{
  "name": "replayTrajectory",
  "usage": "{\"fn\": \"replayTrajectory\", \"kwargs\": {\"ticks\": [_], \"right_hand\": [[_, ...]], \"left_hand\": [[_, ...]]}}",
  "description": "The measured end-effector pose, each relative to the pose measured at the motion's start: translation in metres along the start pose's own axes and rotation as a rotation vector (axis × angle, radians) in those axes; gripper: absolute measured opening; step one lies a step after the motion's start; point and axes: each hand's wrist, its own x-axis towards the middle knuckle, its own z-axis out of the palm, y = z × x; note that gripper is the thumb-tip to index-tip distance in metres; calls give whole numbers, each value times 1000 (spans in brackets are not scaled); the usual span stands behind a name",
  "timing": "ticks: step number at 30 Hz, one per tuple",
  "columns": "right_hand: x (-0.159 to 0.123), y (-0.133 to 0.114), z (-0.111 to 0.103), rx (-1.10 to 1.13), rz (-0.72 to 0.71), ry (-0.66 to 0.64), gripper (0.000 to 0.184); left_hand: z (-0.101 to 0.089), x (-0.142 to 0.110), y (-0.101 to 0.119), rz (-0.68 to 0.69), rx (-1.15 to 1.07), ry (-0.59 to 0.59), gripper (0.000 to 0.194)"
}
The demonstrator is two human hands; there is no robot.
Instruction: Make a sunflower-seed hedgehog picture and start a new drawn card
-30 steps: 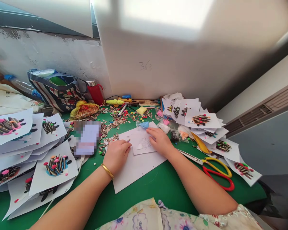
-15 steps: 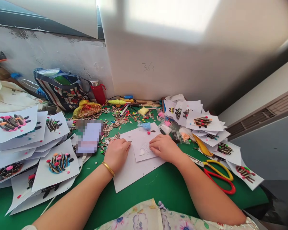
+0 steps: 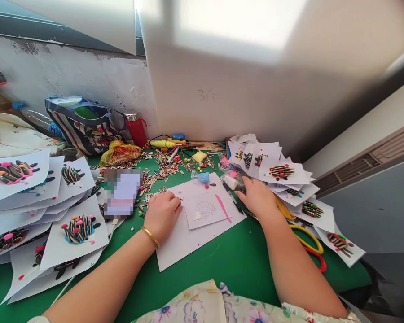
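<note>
My left hand (image 3: 163, 215) rests on a large white sheet (image 3: 175, 251), fingers curled; a small dark tip shows at them, too small to name. To its right lies a small white card (image 3: 193, 223) with a hedgehog outline (image 3: 204, 210), some white material at its snout. Across the card's right side lies a pink plastic modelling knife (image 3: 223, 207). My right hand (image 3: 261, 199) is over the small clay packets beside the sheet, thumb and forefinger apart; its other fingers are partly hidden. A white clay packet (image 3: 229, 182) is just left of it.
Finished hedgehog cards pile up at left (image 3: 76, 233) and right (image 3: 283, 172). Scissors (image 3: 309, 240) lie under my right forearm. Behind are scattered sunflower seeds (image 3: 160, 168), a blue clay packet (image 3: 202, 177), a phone (image 3: 123, 193), a red flask (image 3: 136, 130) and a striped bag (image 3: 84, 128).
My right hand has moved off the card, rightward and away from me, to the clay packets. The hedgehog outline and pink knife are now uncovered. My left hand has stayed on the sheet.
</note>
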Motion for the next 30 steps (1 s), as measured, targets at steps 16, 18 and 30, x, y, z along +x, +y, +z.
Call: {"fn": "replayTrajectory", "kwargs": {"ticks": [16,18,30], "right_hand": [[-40,-96,-30,785,-677,217,65],[-43,-105,-28,806,-694,219,67],[-45,-106,-11,981,-621,161,65]], "left_hand": [[-15,-5,33,-226,-954,56,18],[-13,-4,35,-268,-1076,62,16],[-3,-9,27,-317,-1336,2,17]]}}
